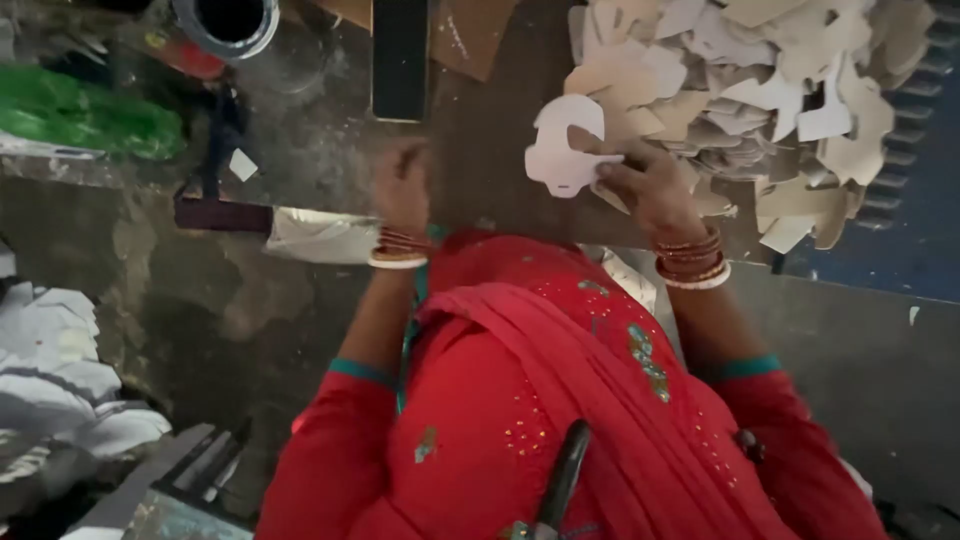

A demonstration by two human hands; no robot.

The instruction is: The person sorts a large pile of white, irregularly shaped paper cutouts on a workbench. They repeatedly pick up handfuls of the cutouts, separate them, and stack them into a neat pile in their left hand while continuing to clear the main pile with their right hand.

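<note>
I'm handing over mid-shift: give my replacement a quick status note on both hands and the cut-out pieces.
Right hand: its fingers pinch one white cut-out piece at its lower edge, beside the heap.
Left hand: blurred, over the dark work surface; whether it holds anything cannot be told.
Pile of beige cut-out pieces: heaped at the right, past the right hand.
Done: one piece lifted apart from the pile.
Left: the pile remains large; the held piece is not set down.
</note>
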